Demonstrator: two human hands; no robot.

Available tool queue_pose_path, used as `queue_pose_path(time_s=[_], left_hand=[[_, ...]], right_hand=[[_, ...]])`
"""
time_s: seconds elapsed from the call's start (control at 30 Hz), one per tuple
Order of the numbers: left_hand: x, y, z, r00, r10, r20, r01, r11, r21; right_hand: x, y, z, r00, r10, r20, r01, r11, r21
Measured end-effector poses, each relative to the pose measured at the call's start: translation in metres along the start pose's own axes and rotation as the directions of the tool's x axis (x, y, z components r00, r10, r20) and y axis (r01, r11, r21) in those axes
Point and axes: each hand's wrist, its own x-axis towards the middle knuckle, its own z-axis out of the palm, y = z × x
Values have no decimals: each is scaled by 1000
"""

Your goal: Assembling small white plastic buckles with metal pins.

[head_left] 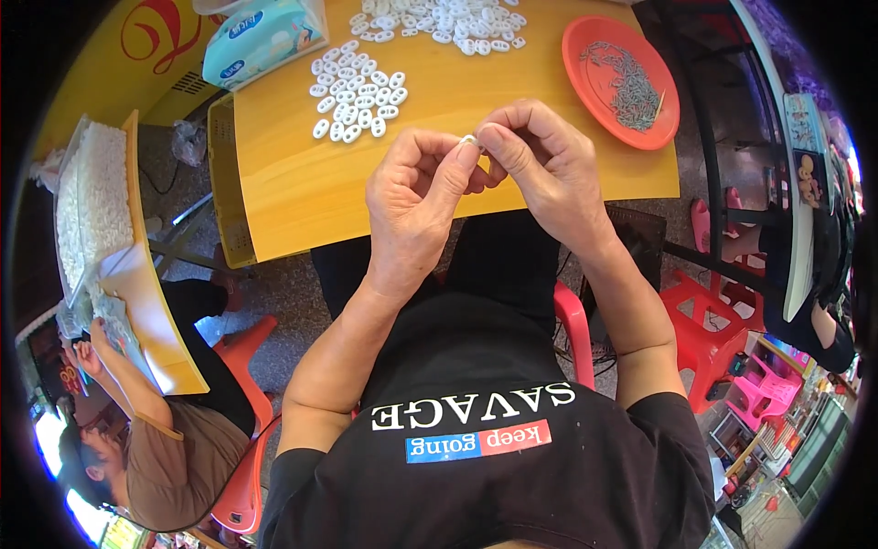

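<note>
Above the near edge of a yellow wooden table (302,197), my left hand (416,197) and my right hand (540,165) meet at the fingertips. Together they pinch one small white oval piece (468,140), mostly hidden by the fingers. A group of several similar white oval pieces (358,91) lies on the table just beyond my left hand. A larger heap of the same pieces (439,23) lies at the far edge. To the right of my right hand stands a red round plate (594,55) holding a pile of thin grey metal pins (622,82).
A blue-and-white tissue pack (265,37) lies at the table's far left corner. To the left, another person (155,448) sits at a second table (155,302) with a tray of white pieces (91,201). Red plastic stools (700,334) stand to the right.
</note>
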Motion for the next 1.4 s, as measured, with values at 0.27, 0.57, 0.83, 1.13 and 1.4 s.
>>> queue_pose_path(time_s=[0.27, 0.57, 0.83, 1.13, 1.4], left_hand=[[5, -7, -2, 1000, -5, -9, 5, 999, 43], [21, -12, -12, 998, -25, 65, 20, 997, 69], [18, -3, -14, 998, -5, 57, 0, 995, 96], [15, 2, -14, 995, -35, 91, 28, 997, 71], [14, 7, -12, 995, 20, 97, -39, 978, 203]], right_hand=[[-4, 7, 4, 998, 25, -50, -26, 999, -24], [4, 16, 3, 993, 83, -79, -79, 995, 58], [9, 8, -8, 1000, -19, -6, 19, 1000, -17], [27, -1, -22, 858, -458, 234, 514, 742, -430], [17, -9, -19, 955, -231, 186, 274, 927, -257]])
